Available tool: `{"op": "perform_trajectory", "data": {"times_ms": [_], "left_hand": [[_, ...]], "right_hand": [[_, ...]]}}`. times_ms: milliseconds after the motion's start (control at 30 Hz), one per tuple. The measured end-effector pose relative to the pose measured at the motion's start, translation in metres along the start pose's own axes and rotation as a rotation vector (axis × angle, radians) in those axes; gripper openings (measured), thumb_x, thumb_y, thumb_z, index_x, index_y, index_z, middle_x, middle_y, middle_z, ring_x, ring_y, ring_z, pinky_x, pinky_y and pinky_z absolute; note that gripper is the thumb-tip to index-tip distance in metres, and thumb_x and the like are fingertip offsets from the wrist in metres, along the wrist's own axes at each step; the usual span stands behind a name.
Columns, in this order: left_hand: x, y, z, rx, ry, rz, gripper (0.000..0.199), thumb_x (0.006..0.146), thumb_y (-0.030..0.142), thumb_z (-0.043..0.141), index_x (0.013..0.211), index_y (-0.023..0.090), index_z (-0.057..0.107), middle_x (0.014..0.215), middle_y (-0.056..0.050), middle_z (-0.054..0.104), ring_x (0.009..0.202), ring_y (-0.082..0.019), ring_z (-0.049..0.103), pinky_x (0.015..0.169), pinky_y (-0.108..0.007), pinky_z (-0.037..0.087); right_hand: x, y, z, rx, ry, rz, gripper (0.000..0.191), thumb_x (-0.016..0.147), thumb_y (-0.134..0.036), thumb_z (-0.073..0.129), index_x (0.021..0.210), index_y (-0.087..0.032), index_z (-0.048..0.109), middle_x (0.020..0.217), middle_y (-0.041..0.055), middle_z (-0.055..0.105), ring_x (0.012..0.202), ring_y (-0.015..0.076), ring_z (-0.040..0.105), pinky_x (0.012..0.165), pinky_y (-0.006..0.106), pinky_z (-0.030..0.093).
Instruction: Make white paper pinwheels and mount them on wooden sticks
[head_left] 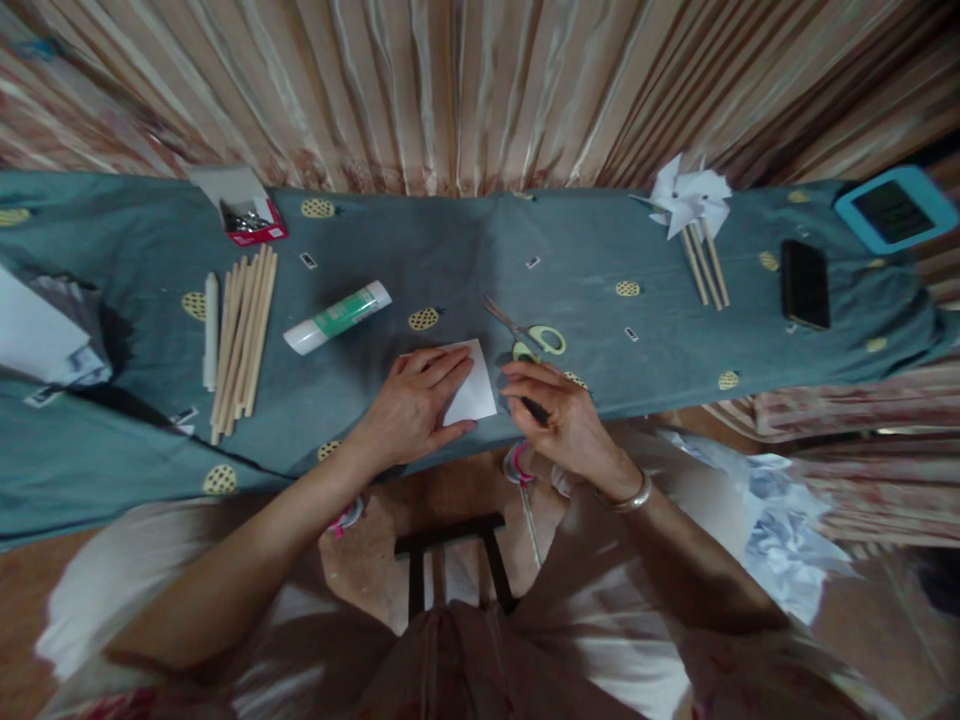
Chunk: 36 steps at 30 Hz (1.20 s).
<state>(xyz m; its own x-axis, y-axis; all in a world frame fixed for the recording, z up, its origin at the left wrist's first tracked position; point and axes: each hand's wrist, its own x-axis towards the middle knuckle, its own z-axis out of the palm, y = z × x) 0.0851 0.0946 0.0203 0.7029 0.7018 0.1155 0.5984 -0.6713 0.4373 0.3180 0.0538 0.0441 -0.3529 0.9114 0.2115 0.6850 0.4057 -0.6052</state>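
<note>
A small white sheet of paper [481,390] lies near the front edge of the cloth-covered table. My left hand [416,405] rests flat on the left part of this sheet, fingers stretched out and covering some of it. Just right of the paper is my right hand [559,415], its fingers bent and the thumb apart from them, with nothing visible in it. Scissors with light green handles [547,340] lie right beyond those fingertips, blades pointing away to the left; one handle loop is close to the fingers, and I cannot tell whether they touch.
A glue stick [337,318], wooden sticks [244,340] and an open box of small metal pieces [255,222] lie to the left. White paper pinwheels [690,198], a phone [805,284] and a blue-framed device [896,210] are at right. Crumpled paper [787,530] lies below the table.
</note>
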Motion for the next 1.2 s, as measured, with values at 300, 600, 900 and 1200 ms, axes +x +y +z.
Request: {"op": "perform_trajectory", "data": {"times_ms": [300,600,900,1200], "left_hand": [[-0.001,-0.002,0.003,0.000,0.029,0.027,0.077,0.089,0.062,0.056,0.145,0.009,0.047,0.149,-0.021,0.050,0.132,-0.039,0.045,0.105,-0.054,0.039],[-0.001,-0.002,0.002,0.003,0.017,0.025,0.076,0.089,0.058,0.059,0.145,0.008,0.048,0.149,-0.021,0.051,0.131,-0.039,0.046,0.104,-0.054,0.039],[0.000,-0.001,0.001,0.029,0.005,0.021,0.077,0.089,0.059,0.059,0.145,0.007,0.046,0.150,-0.022,0.049,0.132,-0.040,0.046,0.105,-0.056,0.040],[-0.019,-0.013,-0.006,-0.037,0.126,0.081,0.076,0.084,0.055,0.069,0.143,0.012,0.048,0.146,-0.022,0.052,0.132,-0.037,0.050,0.108,-0.054,0.042]], "right_hand": [[0.010,0.006,0.017,-0.231,-0.069,-0.084,0.039,0.095,-0.015,0.040,0.125,-0.010,0.065,0.139,0.0182,0.059,0.130,0.0304,0.054,0.113,0.051,0.045],[-0.003,-0.001,0.007,-0.156,-0.114,-0.132,0.032,0.090,-0.009,0.043,0.105,-0.014,0.071,0.127,0.0122,0.068,0.117,0.0255,0.061,0.104,0.045,0.052],[-0.004,0.004,-0.003,0.072,-0.022,-0.073,0.027,0.087,-0.007,0.046,0.086,-0.020,0.070,0.113,0.0076,0.075,0.104,0.0198,0.070,0.097,0.039,0.054],[0.015,0.006,0.002,-0.028,0.003,-0.067,0.033,0.091,-0.032,0.062,0.119,-0.015,0.067,0.132,0.0162,0.067,0.124,0.0285,0.063,0.107,0.047,0.050]]}}
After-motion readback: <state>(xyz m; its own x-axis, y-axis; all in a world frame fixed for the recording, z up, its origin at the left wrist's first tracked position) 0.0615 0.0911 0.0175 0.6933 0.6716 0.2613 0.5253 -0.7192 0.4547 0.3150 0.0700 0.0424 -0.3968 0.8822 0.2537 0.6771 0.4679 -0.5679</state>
